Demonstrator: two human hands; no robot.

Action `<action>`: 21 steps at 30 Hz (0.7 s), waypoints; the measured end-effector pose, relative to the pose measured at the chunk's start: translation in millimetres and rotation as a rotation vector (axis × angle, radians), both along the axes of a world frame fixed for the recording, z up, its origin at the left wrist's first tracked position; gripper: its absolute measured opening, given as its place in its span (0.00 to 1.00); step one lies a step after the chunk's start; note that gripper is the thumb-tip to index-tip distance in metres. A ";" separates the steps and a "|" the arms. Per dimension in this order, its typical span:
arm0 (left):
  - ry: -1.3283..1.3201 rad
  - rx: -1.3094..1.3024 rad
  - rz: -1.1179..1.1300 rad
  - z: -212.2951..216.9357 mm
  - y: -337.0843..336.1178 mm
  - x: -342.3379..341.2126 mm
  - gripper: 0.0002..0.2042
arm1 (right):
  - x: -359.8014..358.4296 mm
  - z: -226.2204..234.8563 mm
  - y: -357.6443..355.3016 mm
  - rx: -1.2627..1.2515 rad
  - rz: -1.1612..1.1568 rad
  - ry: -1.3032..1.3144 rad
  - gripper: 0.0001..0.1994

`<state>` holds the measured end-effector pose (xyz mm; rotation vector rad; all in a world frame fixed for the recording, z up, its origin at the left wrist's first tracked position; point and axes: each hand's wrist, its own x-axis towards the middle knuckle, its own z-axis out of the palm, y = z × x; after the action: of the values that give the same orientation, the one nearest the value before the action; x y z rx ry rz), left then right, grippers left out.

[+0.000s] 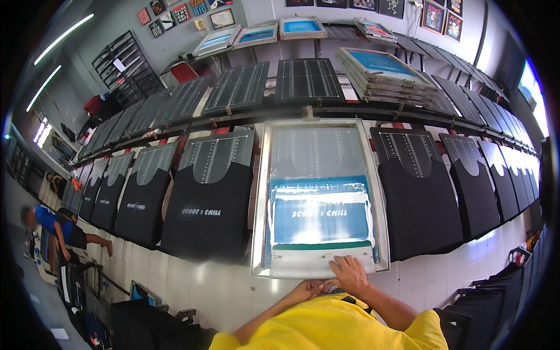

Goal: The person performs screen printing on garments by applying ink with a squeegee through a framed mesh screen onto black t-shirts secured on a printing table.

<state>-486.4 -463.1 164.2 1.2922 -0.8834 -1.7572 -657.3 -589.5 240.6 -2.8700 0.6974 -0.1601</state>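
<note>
One hand, the right [350,275], has its fingers over the pale squeegee [308,264], right of its middle; whether that grip clamps, I cannot tell. The bar's long axis runs left to right along the screen frame's [260,227] near edge. The left hand [310,289], fingers curled, contents unclear, sits just off that edge.

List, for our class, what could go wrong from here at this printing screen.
Only the right hand touches the squeegee, towards its right side, while the left hand is off it; pressure might be uneven. White ink streaks the screen and could get on either hand. The black garment just left of the screen bears white lettering, which might smear if brushed; whether it is dry cannot be told.
</note>
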 end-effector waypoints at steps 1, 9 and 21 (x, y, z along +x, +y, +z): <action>-0.026 0.001 -0.015 -2.5 -0.6 1.4 0.11 | 0.1 0.6 -0.8 -0.001 -0.004 -0.007 0.31; -0.343 -0.052 -0.326 38.5 13.8 39.3 0.14 | -35.0 10.0 -54.1 0.052 -0.432 -0.479 0.17; -1.310 -0.178 0.524 29.3 13.1 166.2 0.14 | -96.8 -82.9 -93.7 0.516 -1.009 -0.733 0.13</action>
<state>-320.2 -450.0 193.6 2.2699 -1.1411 -0.2583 -754.1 -683.2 157.7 -1.5606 1.5916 -0.9216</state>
